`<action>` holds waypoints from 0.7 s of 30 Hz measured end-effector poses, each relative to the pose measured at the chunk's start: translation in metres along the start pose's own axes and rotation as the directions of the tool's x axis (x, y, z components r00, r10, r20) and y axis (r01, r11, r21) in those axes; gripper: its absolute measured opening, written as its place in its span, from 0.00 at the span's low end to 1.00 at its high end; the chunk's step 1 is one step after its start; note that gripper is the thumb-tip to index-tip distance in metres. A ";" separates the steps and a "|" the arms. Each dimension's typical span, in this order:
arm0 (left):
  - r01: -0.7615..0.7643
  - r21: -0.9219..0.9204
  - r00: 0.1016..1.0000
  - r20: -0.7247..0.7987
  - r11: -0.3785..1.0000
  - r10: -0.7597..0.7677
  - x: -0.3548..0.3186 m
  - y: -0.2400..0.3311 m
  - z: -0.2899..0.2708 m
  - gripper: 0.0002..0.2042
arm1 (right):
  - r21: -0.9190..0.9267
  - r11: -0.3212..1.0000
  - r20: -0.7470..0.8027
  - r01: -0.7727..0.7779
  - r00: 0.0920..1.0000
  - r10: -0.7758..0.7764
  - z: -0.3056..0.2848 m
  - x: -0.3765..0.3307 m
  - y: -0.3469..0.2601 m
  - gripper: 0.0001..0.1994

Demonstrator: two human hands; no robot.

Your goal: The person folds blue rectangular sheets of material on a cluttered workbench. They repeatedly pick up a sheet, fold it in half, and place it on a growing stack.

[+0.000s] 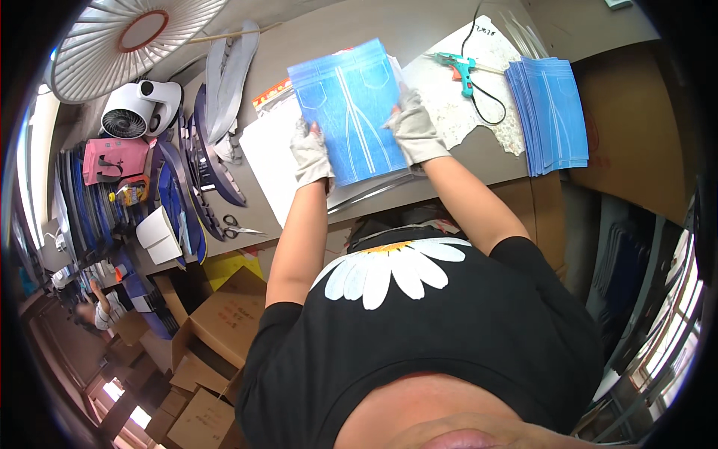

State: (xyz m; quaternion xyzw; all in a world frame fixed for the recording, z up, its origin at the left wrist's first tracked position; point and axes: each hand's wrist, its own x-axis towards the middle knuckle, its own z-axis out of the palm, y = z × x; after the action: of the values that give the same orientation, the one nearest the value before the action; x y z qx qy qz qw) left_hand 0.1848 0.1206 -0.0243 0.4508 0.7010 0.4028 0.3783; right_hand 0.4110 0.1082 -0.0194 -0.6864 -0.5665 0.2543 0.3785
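Note:
A blue denim-print panel [348,112], with printed pockets and pale seam lines, is held by its two side edges over the table. My left hand [310,153], in a pale fingerless-looking glove, grips the left edge with the thumb on the face. On the opposite edge my right hand [415,131], gloved alike, closes with its thumb on the front; the other fingers are mostly hidden behind. Under the panel lie a white sheet [265,161] and something with an orange-red printed edge [271,95], partly covered.
A teal hot glue gun [458,67] with a black cord rests on a glue-spotted white sheet [493,112]. Right of it stands a stack of similar denim-print panels [553,112]. Scissors [241,228], a white fan [126,112] and a pink box [116,159] are left; cardboard boxes [224,314] sit below.

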 end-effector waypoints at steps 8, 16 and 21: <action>-0.511 0.770 0.800 0.263 0.383 0.539 -0.012 -0.007 0.006 0.40 | -0.125 0.969 0.198 -0.211 0.952 0.233 0.010 -0.012 0.011 0.24; -0.559 0.733 0.819 0.416 0.388 0.395 -0.003 -0.019 0.010 0.34 | -0.562 0.657 0.508 0.503 0.836 -0.206 -0.004 -0.026 0.003 0.35; -0.565 0.744 0.811 0.423 0.357 0.404 0.002 -0.023 0.011 0.32 | -0.720 0.607 0.333 0.337 0.935 -0.125 0.035 0.069 -0.003 0.36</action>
State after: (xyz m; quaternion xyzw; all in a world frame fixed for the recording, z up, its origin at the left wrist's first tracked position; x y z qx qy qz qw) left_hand 0.1867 0.1186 -0.0498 0.7934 0.6045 0.0650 0.0312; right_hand 0.3973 0.1833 -0.0319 -0.6640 -0.7474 0.0224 0.0073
